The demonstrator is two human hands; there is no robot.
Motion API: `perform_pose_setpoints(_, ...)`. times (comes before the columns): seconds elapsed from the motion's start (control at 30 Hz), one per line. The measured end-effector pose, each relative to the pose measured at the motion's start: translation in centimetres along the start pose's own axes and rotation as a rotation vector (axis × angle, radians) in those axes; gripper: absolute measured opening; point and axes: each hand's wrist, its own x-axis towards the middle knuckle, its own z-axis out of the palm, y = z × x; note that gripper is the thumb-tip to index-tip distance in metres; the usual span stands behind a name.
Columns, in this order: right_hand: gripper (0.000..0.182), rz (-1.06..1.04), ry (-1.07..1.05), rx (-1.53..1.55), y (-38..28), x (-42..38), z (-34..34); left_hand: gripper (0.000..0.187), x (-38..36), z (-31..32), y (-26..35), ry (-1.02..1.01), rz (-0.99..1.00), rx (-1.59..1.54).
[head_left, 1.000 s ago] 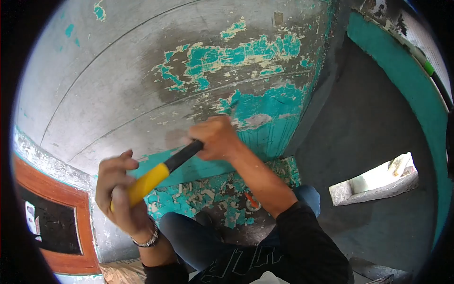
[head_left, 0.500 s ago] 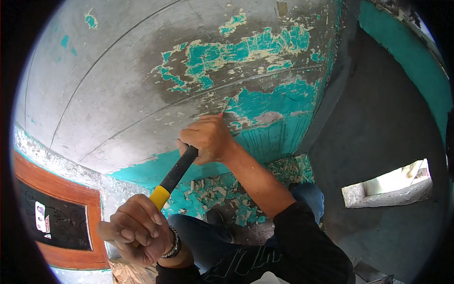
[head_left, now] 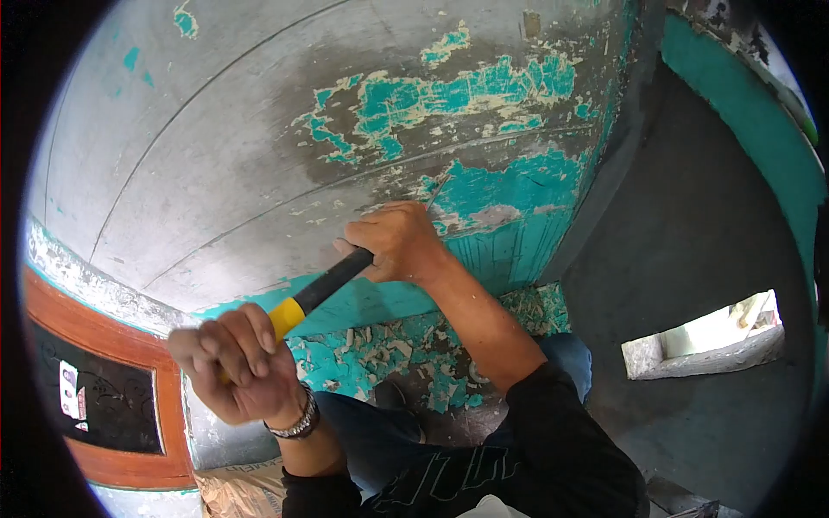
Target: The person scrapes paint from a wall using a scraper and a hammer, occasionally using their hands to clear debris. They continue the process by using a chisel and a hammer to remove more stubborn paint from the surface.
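Note:
Both hands are on a long-handled scraper [head_left: 332, 282] with a black and yellow handle. My left hand [head_left: 242, 363], wearing a metal-band watch, is closed around the yellow part at the lower end. Farther up, my right hand [head_left: 401, 242] is wrapped around the tool close to the wall and hides much of its head. A thin blade edge [head_left: 439, 192] shows just beyond the right knuckles, against the edge of a turquoise paint patch [head_left: 492, 188]. Around it, the wall [head_left: 233, 164] is scraped to grey, with pale scratched flecks.
Turquoise and pale paint chips [head_left: 363, 358] litter the floor at the wall's foot, near my legs. A dark grey wall [head_left: 691, 224] with a small opening [head_left: 704, 337] stands right. At left are an orange-brown wooden frame [head_left: 173, 414] and a brown paper bag [head_left: 242, 492].
The scraper and both hands have shifted up and rightward in view, and the handle lies at a flatter angle. The view itself has moved slightly.

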Motion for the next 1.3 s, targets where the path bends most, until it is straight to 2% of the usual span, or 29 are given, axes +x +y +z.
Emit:
perform_pose_setpoints(0.03,0.029,-0.009,0.000,-0.008,0.0,0.3,-0.5,0.016,-0.2,0.2,0.2,-0.026,0.029,0.019)
perform_pose_setpoints(0.07,0.022,0.002,-0.058,-0.027,0.1,0.5,-1.0,0.018,-0.3,0.5,0.3,-0.049,0.055,0.039)
perform_pose_setpoints(0.13,0.026,0.020,-0.121,-0.046,0.0,0.7,-1.3,0.016,0.4,1.0,0.1,-0.066,0.050,-0.010)
perform_pose_setpoints(0.17,0.022,0.006,-0.080,-0.036,0.0,0.9,-1.2,0.016,0.7,0.9,0.1,-0.061,0.046,-0.019)
perform_pose_setpoints(0.2,0.029,-0.012,-0.035,-0.025,0.1,1.2,-1.2,0.015,1.0,0.8,0.0,-0.059,0.044,-0.025)
perform_pose_setpoints(0.27,0.030,-0.008,-0.014,-0.002,0.2,1.3,-1.2,0.014,1.5,0.7,0.1,-0.076,0.035,-0.018)
perform_pose_setpoints(0.4,0.030,-0.006,0.055,0.029,0.4,1.5,-1.4,0.017,3.2,1.2,-0.2,-0.202,0.059,-0.020)
perform_pose_setpoints(0.57,0.019,0.052,0.001,-0.013,1.0,1.3,-1.8,0.016,4.4,3.0,-0.4,-0.301,0.030,-0.036)
perform_pose_setpoints(0.73,0.025,-0.041,-0.009,0.062,0.6,1.7,-1.6,0.017,1.6,1.8,-0.2,-0.184,0.077,-0.054)
perform_pose_setpoints(0.83,0.019,-0.028,-0.087,0.030,0.2,1.4,-1.7,0.018,1.1,0.7,-0.2,-0.137,0.075,-0.067)
perform_pose_setpoints(0.97,0.015,0.003,-0.143,0.106,-0.2,1.7,-2.2,0.017,1.9,2.9,0.6,-0.117,0.077,-0.008)
perform_pose_setpoints(1.17,0.015,0.000,-0.027,0.158,0.4,1.4,-2.2,0.015,3.2,4.9,0.8,-0.191,0.057,0.025)
perform_pose_setpoints(1.23,0.016,-0.020,0.031,0.121,0.7,2.2,-1.9,0.016,4.6,4.1,0.1,-0.289,0.045,-0.015)
perform_pose_setpoints(1.3,0.018,0.117,-0.014,0.097,0.4,2.2,-2.3,0.018,5.7,4.0,-0.3,-0.331,0.044,-0.043)
